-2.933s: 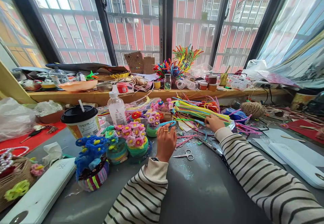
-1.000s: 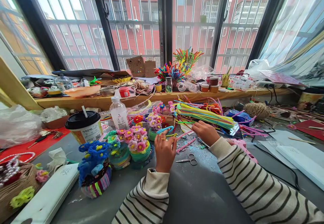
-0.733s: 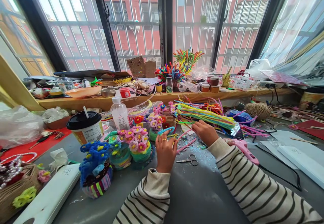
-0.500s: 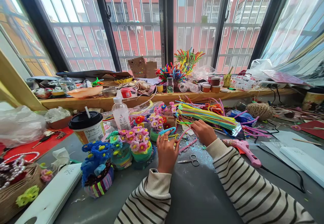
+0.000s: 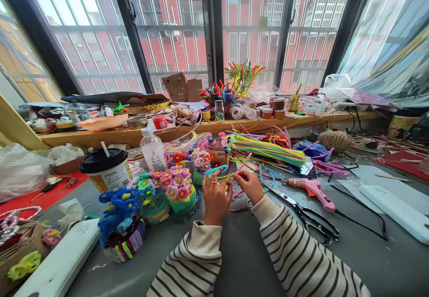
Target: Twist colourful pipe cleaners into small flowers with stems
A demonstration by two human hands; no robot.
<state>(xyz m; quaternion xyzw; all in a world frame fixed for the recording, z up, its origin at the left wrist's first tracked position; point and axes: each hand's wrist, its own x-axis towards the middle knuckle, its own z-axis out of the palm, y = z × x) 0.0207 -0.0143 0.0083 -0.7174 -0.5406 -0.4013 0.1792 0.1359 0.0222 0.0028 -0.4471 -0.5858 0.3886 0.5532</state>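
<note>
- Grip: right hand [image 5: 250,186] pinches the pink stem [image 5: 246,160]; left hand [image 5: 217,198] holds the blue loop [image 5: 217,170], its contact with the stem unclear.
- Stem: tilted, above the counter [image 5: 236,256]; a loose pinch could let it slip.
- Outward: scissors [image 5: 292,199] and glue gun [image 5: 318,191] near the right sleeve [image 5: 295,248]; a wide elbow swing could knock them.

The only view looks forward and down from the wearer's head (windows fill its top), the tabletop fairly near.
</note>
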